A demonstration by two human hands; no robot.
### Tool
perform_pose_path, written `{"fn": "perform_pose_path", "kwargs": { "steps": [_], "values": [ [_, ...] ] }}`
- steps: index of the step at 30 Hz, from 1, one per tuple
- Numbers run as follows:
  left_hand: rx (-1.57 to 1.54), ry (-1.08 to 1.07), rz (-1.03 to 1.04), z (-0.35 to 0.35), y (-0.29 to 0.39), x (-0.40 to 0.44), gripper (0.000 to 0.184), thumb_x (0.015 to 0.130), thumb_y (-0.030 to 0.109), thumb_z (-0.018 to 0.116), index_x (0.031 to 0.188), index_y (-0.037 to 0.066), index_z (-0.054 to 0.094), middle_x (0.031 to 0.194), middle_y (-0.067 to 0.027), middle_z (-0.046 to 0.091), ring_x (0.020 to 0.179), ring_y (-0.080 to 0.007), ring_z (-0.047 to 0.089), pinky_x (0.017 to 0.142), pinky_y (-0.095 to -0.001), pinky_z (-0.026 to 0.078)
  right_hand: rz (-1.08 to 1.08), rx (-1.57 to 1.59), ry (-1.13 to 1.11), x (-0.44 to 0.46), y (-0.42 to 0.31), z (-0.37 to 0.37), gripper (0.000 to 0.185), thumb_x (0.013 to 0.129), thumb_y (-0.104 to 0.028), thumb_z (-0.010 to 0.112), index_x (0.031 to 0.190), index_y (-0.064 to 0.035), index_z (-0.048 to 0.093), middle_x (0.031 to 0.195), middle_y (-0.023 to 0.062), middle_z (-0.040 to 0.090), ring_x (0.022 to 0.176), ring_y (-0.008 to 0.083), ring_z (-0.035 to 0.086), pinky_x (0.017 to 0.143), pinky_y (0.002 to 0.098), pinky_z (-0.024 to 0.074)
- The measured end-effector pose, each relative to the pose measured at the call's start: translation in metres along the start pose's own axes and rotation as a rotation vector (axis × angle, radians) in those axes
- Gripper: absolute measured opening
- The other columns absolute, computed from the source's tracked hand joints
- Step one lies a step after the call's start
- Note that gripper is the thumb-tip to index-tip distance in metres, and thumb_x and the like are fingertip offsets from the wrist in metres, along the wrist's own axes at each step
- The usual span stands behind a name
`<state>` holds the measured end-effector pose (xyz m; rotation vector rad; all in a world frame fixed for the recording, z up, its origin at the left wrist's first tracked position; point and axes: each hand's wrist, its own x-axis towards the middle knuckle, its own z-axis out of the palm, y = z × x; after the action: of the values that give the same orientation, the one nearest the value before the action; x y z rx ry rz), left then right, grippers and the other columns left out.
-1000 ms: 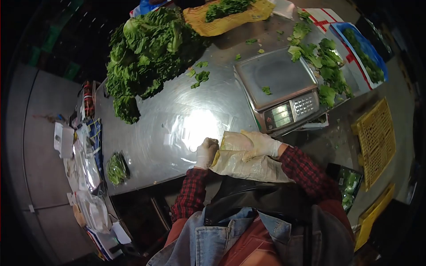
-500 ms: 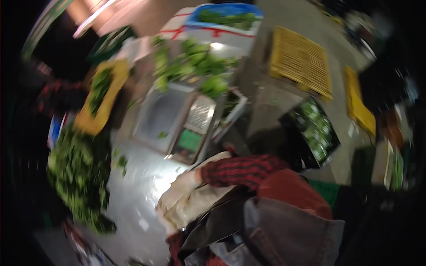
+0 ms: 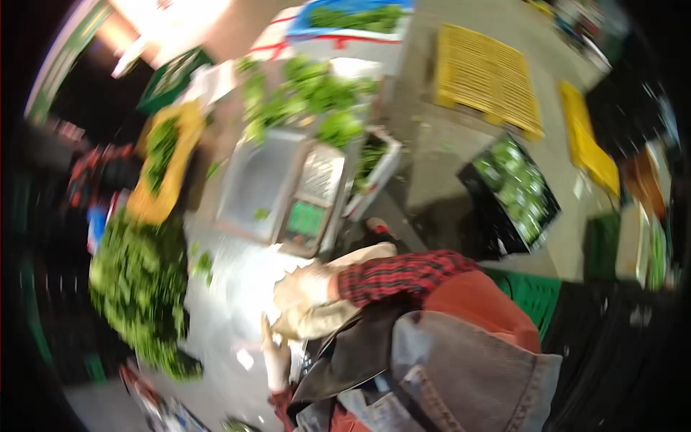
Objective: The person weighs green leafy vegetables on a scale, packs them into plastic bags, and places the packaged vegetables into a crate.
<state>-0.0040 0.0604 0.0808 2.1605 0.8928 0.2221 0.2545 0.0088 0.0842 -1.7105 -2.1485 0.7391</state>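
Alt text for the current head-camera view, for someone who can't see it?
A person's right hand rests on a pale, crumpled sheet at the edge of a metal table, left hand beside it. A scale and leafy greens are on the table.

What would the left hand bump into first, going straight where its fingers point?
Probably the scale, across the shiny tabletop from the left hand, though depth is hard to judge.

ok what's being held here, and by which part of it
The right hand is on the pale sheet, its grip unclear through blur; the left hand is by one end, whether holding cannot be told.
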Motion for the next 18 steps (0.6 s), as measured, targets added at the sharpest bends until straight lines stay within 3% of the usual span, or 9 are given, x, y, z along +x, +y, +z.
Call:
{"fn": "perform_pose_path", "kwargs": {
  "steps": [1, 2, 3, 4, 6, 9, 13, 15, 18],
  "values": [
    [0.041, 0.015, 0.015, -0.001, 0.01, 0.004, 0.069, 0.084, -0.007, 0.061, 0.147, -0.004, 0.034, 0.15, -0.0238, 0.04, 0.14, -0.0339, 0.038, 0.116, -0.0411, 0.029, -0.207, -0.068, 0.032, 0.015, 0.005, 0.018, 0.022, 0.088, -0.02, 0.053, 0.095, -0.0033, 0.065, 0.086, 0.0145, 0.068, 0.077, 0.0295, 0.069, 0.065, 0.0379, 0.0539],
    [0.075, 0.108, -0.001, 0.006, 0.008, 0.006, 0.069, 0.084, -0.006, 0.061, 0.147, -0.005, 0.034, 0.149, -0.026, 0.04, 0.141, -0.037, 0.036, 0.116, -0.0415, 0.029, -0.115, 0.002, -0.014, 0.01, -0.004, -0.004, 0.02, 0.086, -0.02, 0.054, 0.076, -0.0055, 0.062, 0.082, 0.0151, 0.067, 0.075, 0.0292, 0.069, 0.062, 0.0364, 0.0539],
    [0.112, 0.195, -0.023, 0.01, 0.007, 0.006, 0.068, 0.083, -0.005, 0.062, 0.146, -0.006, 0.034, 0.148, -0.0282, 0.039, 0.141, -0.0401, 0.035, 0.115, -0.042, 0.03, -0.063, -0.097, -0.073, 0.011, -0.014, -0.02, 0.034, 0.088, -0.033, 0.057, 0.099, -0.0019, 0.065, 0.082, 0.0163, 0.068, 0.074, 0.0316, 0.068, 0.061, 0.0372, 0.0545],
    [0.207, 0.254, 0.008, 0.009, 0.018, 0.009, 0.067, 0.083, -0.003, 0.062, 0.145, -0.007, 0.035, 0.147, -0.0293, 0.039, 0.14, -0.0424, 0.035, 0.115, -0.0425, 0.031, 0.298, -0.322, 0.067, 0.006, -0.003, 0.028, 0.076, 0.08, -0.051, 0.067, 0.128, 0.0052, 0.054, 0.104, 0.0277, 0.066, 0.082, 0.0361, 0.069, 0.066, 0.0384, 0.0567],
    [0.334, 0.282, 0.05, 0.005, 0.042, 0.014, 0.066, 0.083, -0.001, 0.062, 0.144, -0.008, 0.036, 0.146, -0.031, 0.039, 0.139, -0.0454, 0.034, 0.114, -0.0438, 0.033, 0.297, -0.161, -0.004, 0.002, -0.009, 0.006, 0.12, 0.065, -0.064, 0.076, 0.146, 0.0097, 0.029, 0.132, 0.0401, 0.048, 0.103, 0.0425, 0.065, 0.081, 0.0418, 0.0568],
    [0.188, 0.208, -0.06, 0.019, 0.047, 0.023, 0.067, 0.082, 0.0, 0.06, 0.144, -0.007, 0.035, 0.147, -0.0323, 0.037, 0.14, -0.046, 0.032, 0.114, -0.0452, 0.033, 0.23, -0.097, -0.026, 0.008, -0.013, 0.012, 0.126, 0.061, -0.063, 0.08, 0.148, 0.0096, 0.024, 0.149, 0.039, 0.027, 0.129, 0.0444, 0.048, 0.095, 0.0445, 0.052],
    [0.325, 0.237, 0.048, 0.027, 0.052, 0.022, 0.072, 0.079, 0.002, 0.057, 0.147, -0.004, 0.034, 0.149, -0.0282, 0.037, 0.141, -0.0448, 0.033, 0.111, -0.0443, 0.038, -0.028, -0.389, -0.062, 0.01, -0.026, 0.014, 0.132, 0.063, -0.063, 0.079, 0.154, 0.0032, 0.011, 0.15, 0.0367, 0.027, 0.111, 0.0385, 0.062, 0.089, 0.0391, 0.0542],
    [0.393, 0.256, -0.003, 0.026, 0.047, 0.012, 0.073, 0.078, 0.003, 0.057, 0.147, -0.003, 0.035, 0.15, -0.0254, 0.038, 0.14, -0.044, 0.034, 0.111, -0.0435, 0.038, -0.089, -0.344, 0.105, 0.01, -0.022, 0.005, 0.128, 0.065, -0.06, 0.079, 0.153, 0.0037, 0.012, 0.155, 0.0316, 0.021, 0.133, 0.0397, 0.043, 0.103, 0.04, 0.0463],
    [0.358, 0.289, -0.093, 0.028, 0.031, 0.003, 0.075, 0.078, 0.011, 0.065, 0.147, 0.002, 0.038, 0.15, -0.02, 0.04, 0.136, -0.0416, 0.041, 0.107, -0.0485, 0.041, -0.135, -0.285, 0.156, 0.007, -0.02, 0.014, 0.122, 0.066, -0.051, 0.082, 0.153, 0.0031, 0.016, 0.156, 0.0288, 0.019, 0.139, 0.0397, 0.033, 0.11, 0.0386, 0.0402]
  ]
}}
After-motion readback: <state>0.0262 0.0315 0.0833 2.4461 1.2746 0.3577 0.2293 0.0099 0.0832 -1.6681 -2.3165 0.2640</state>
